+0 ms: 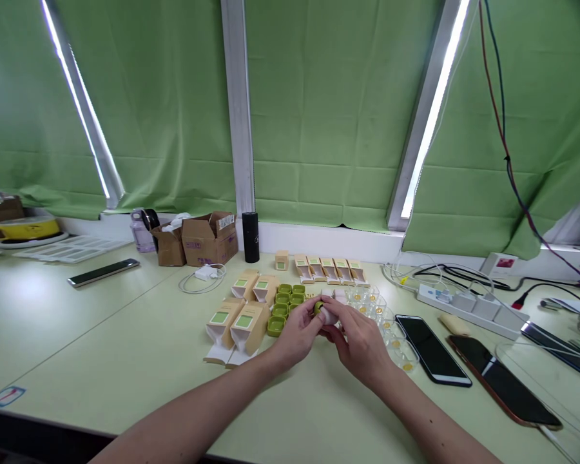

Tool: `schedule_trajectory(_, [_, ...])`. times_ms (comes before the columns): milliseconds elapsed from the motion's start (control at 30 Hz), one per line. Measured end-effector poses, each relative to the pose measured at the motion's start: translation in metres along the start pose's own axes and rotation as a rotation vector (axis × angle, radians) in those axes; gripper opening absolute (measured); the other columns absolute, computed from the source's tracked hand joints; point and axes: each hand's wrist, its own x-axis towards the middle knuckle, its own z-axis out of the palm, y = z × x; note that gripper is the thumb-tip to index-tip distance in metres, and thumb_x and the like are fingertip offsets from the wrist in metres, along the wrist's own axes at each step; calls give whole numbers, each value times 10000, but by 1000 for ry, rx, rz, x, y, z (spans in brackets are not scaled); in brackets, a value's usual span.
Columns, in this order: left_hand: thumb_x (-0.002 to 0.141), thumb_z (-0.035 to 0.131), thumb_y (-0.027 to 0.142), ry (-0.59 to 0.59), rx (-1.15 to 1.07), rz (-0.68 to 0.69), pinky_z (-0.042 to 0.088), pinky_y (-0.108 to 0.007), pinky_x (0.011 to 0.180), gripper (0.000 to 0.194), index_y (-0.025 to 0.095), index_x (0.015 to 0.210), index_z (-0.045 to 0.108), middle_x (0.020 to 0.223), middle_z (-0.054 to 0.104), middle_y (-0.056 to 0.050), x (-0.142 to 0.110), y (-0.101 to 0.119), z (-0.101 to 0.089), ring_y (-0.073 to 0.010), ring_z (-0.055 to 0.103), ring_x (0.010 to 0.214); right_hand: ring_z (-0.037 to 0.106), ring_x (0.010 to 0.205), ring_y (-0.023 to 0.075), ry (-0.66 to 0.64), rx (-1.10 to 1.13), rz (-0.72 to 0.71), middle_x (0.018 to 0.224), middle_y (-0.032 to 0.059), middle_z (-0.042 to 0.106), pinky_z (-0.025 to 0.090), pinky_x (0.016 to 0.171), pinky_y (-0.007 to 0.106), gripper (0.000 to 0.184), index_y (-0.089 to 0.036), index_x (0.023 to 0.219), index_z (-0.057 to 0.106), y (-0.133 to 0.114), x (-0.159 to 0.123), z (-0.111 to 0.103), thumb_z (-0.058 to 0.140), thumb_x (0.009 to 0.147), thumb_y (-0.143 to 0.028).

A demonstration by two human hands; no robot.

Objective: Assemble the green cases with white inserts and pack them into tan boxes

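Green and white mark the small piece (327, 315) in work, held over the table (140, 374) between both hands. I read the left hand (297, 332) as closed in a pinch at its green end, and the right hand (360, 332) as closed on its white part. From this feed I cannot tell whether the piece is one part or two, because the fingers cover most of it.

I judge the step in hand to be two-handed handling of the piece, both ends gripped. The next move calls for light, even pressure, with green and white kept in line and neither hand released until the piece is secure.

Outward, left side: green cups (277, 325) stand in two columns just beside the left hand. Past them are four cartons (250, 320), the front two with flaps down on the table.

Right side: clear cups (400, 351) with yellow discs (408, 367) run near the right hand; I advise wrist clearance there. Farther right lie a phone (432, 348) and a power strip (468, 309).

Far side: pale blocks (339, 294) sit behind the hands, with a row of small cartons (329, 270) beyond
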Motion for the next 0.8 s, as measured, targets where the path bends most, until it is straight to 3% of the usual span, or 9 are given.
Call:
schedule_trajectory(233, [857,753,641,119,2,62,537,-292,743,688,155,1324,617,1104,706,-108,1,-15,4,-159,628,821,720,1210,284,-19,30,-32,1373,164,710,653,927,437,546,-214,1504,478,1,1,2,491,981,-61])
schedule_trajectory(433, [901,690,651,144,55,106,523,-295,737,656,161,1328,607,1133,700,-118,-1,-18,8,-152,605,798,706,1237,294,-6,41,-44,1396,170,695,647,959,468,563,-218,1514,482,1,2,3,481,976,-51])
schedule_trajectory(633, [901,710,610,90,26,41,559,-343,866,745,220,1499,498,1422,616,-152,-5,-17,4,-234,659,1064,709,1226,278,-3,75,-8,1358,143,711,638,993,454,520,-253,1509,493,5,-3,5,511,1011,-104])
schedule_trajectory(800, [854,787,582,72,61,59,537,-400,1005,822,200,1504,459,1389,624,-168,-4,-19,3,-270,646,1170,725,1175,287,-3,135,78,1338,143,711,645,963,463,540,-242,1515,467,5,-9,11,535,990,-133])
